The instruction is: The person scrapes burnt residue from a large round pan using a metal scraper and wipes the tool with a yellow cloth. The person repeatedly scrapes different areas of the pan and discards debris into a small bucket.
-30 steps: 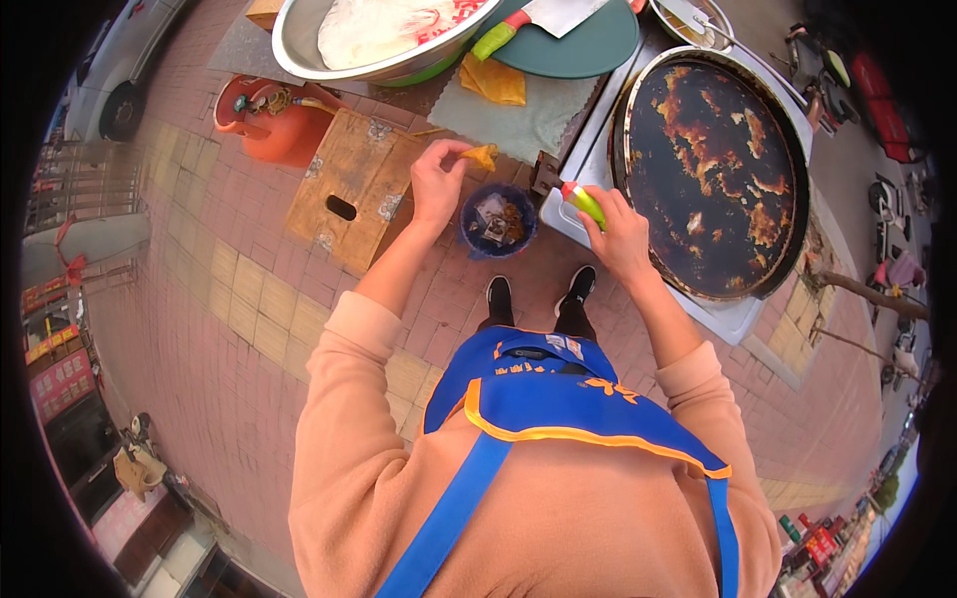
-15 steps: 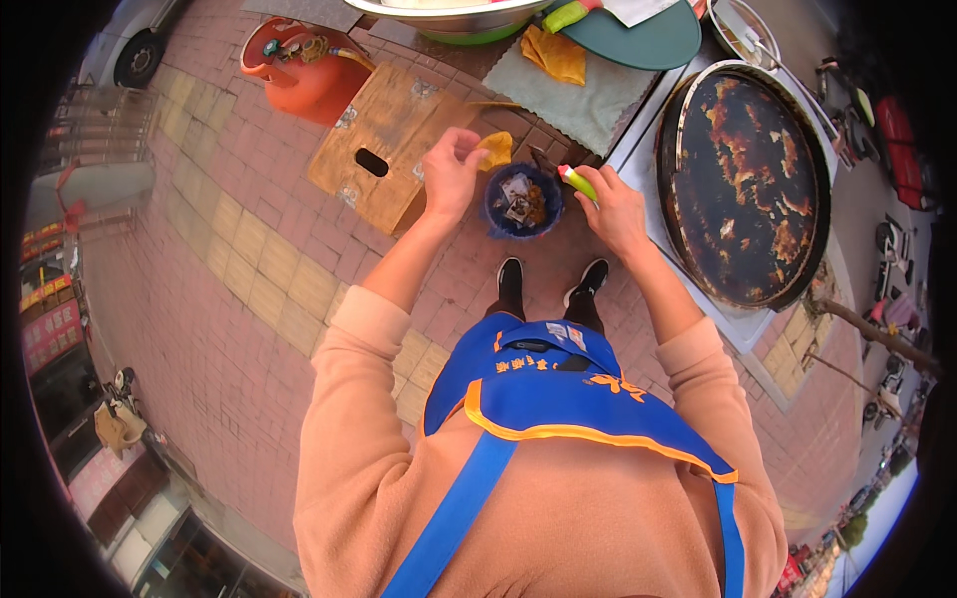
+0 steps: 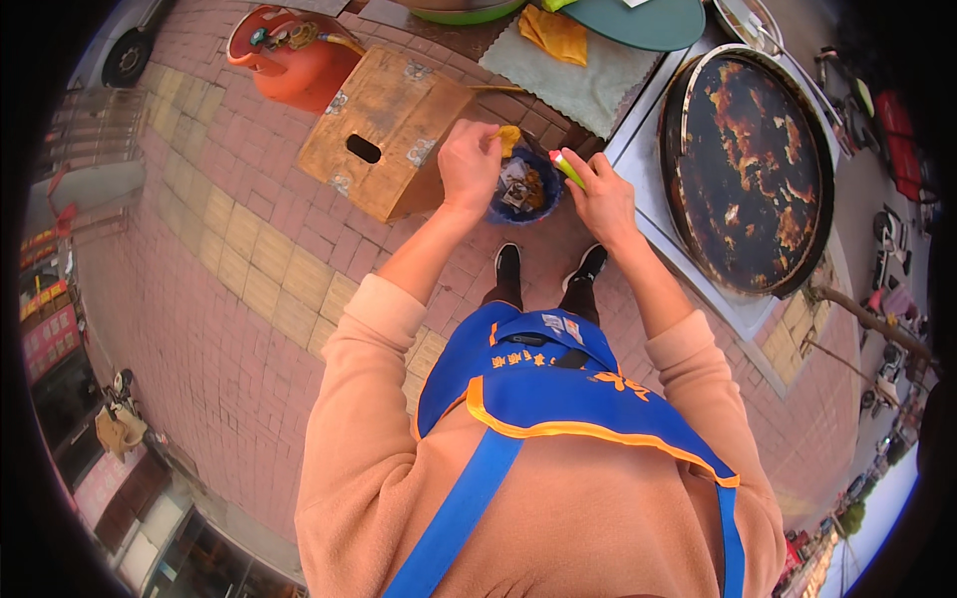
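Note:
Between the fingers of my left hand (image 3: 471, 164) is a limp yellow piece (image 3: 509, 139); I cannot tell if it is cloth or food. My right hand (image 3: 605, 199) grips a green-handled tool (image 3: 571, 171) with a red end pointing left; its working end is hard to make out. Both hands are above a small bin (image 3: 524, 215) lined with a blue bag, my left hand over its left side and my right hand beside its right rim. Scraps of paper and brownish waste (image 3: 521, 183) lie inside it.
A large round black griddle (image 3: 755, 189) with scorched residue stands at the right on a metal stand. Left of the bin is a wooden stool (image 3: 384, 115), and behind it an orange gas cylinder (image 3: 294, 75). A yellow cloth (image 3: 555, 36) and a green board (image 3: 638, 22) lie ahead.
My left hand has moved right with the yellow piece, closer to the bin and my right hand. My right hand keeps the green-handled tool and has shifted slightly. The view has tilted a little.

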Motion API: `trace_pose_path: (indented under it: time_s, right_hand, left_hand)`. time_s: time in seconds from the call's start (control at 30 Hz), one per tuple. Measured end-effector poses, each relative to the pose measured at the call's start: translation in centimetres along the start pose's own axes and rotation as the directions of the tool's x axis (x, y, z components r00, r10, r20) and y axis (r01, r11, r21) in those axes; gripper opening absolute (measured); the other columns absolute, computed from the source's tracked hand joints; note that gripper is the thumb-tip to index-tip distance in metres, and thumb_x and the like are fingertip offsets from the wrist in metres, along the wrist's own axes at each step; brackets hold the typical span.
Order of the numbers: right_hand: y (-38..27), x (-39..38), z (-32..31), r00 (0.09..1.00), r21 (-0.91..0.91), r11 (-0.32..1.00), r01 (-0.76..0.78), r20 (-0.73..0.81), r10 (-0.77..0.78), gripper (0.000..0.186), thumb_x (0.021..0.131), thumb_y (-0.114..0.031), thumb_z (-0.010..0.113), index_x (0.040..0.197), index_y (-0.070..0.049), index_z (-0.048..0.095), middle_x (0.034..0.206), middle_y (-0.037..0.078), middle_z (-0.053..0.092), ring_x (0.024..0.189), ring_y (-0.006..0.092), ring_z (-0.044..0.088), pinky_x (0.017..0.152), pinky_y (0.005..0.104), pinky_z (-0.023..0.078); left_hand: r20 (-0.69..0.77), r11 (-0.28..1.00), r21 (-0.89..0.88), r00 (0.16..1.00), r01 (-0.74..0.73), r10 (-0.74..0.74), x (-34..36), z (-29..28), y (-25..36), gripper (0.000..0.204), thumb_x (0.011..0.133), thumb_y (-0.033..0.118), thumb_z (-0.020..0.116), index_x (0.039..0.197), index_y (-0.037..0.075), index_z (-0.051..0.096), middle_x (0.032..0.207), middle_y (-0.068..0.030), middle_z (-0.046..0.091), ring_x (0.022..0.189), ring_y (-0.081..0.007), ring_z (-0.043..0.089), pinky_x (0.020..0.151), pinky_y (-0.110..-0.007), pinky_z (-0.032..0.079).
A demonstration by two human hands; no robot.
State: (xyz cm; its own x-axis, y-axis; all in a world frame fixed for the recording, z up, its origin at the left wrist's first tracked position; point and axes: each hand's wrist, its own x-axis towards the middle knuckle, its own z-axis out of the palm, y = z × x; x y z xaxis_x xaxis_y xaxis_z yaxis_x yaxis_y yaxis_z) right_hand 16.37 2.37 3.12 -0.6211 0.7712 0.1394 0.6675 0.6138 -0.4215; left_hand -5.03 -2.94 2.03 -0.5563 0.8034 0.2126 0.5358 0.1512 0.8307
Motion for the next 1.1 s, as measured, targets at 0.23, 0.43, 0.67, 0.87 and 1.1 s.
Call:
trace_pose_path:
  time_s: [0.23,0.43,0.67,0.87,1.1]
  right_hand:
    - [0.2,-0.3,-0.1,1.0,-0.022,1.0,-0.013,0.002,0.014,0.048,0.084,-0.015,0.073,0.131,-0.02,0.063,0.09,0.007,0.056,0.074,0.0282,0.062,0.061,0.0397,0.051]
    - [0.0,-0.5,-0.2,1.0,-0.014,1.0,-0.009,0.001,0.009,0.048,0.084,-0.016,0.074,0.131,-0.02,0.063,0.089,0.007,0.056,0.073,0.0288,0.062,0.062,0.04,0.052]
    - [0.0,-0.6,-0.1,1.0,-0.002,1.0,-0.004,-0.002,0.004,0.049,0.083,-0.015,0.075,0.131,-0.02,0.064,0.089,0.007,0.056,0.073,0.0287,0.062,0.062,0.04,0.051]
    - [0.2,-0.7,0.1,1.0,-0.01,1.0,0.002,0.0,-0.002,0.048,0.083,-0.015,0.075,0.13,-0.02,0.065,0.089,0.007,0.056,0.073,0.0283,0.062,0.062,0.0397,0.052]
    - [0.5,-0.7,-0.1,1.0,0.016,1.0,0.006,0.005,-0.006,0.046,0.084,-0.016,0.074,0.129,-0.023,0.065,0.09,0.007,0.057,0.072,0.0284,0.063,0.062,0.0402,0.052]
  left_hand:
    - [-0.007,0.998,0.018,0.998,-0.064,0.065,-0.2,0.2,0.3,0.011,0.079,0.0,0.071,0.089,0.002,0.071,0.087,-0.0117,0.064,0.073,-0.0297,0.067,0.065,-0.038,0.053]
    - [0.015,0.998,-0.019,0.998,-0.064,0.065,-0.5,0.6,0.1,0.011,0.078,-0.002,0.07,0.089,0.002,0.071,0.087,-0.0127,0.064,0.073,-0.0309,0.066,0.065,-0.038,0.052]
    - [0.04,0.998,0.01,0.998,-0.057,0.056,-0.8,0.8,-0.5,0.011,0.078,-0.002,0.069,0.089,0.002,0.071,0.087,-0.0133,0.064,0.075,-0.0322,0.066,0.067,-0.039,0.052]
    - [-0.001,0.991,0.046,0.992,-0.124,0.124,-0.7,0.7,-0.7,0.012,0.078,-0.003,0.072,0.09,0.0,0.071,0.083,-0.0111,0.064,0.068,-0.0243,0.065,0.063,-0.034,0.052]
    - [0.003,0.989,-0.003,0.989,-0.146,0.146,-0.7,1.1,-1.0,0.012,0.078,-0.004,0.074,0.09,-0.001,0.072,0.082,-0.0097,0.065,0.064,-0.0195,0.065,0.06,-0.03,0.052]
